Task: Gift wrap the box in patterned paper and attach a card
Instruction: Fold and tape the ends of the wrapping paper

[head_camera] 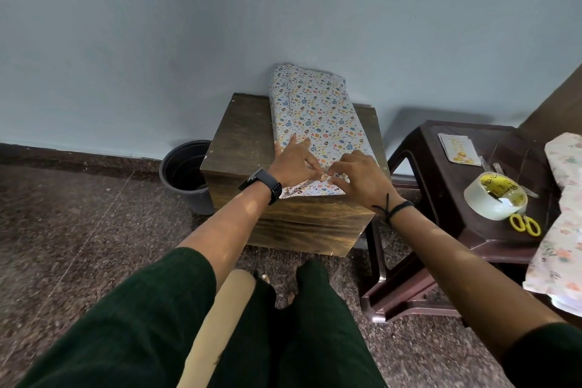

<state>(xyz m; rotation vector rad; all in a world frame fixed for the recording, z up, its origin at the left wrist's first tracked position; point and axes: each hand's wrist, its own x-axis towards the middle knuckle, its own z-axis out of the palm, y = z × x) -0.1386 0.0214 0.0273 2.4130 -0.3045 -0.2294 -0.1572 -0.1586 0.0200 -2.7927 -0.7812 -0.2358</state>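
Head view: left hand and right hand, each grip pinching crinkled patterned paper over oblong box, atop wood-grain stand.

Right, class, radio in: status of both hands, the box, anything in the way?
Left hand and right hand pinching the near paper flap. Wrapped box on wooden stand. Card, tape roll aside. Nothing blocking.

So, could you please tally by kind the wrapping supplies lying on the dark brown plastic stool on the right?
Pale printed greeting card: 1
Clear packing tape roll with yellow core: 1
Yellow-handled scissors: 1
Floral wrapping paper sheet, draped over the stool's right side: 1
Total: 4
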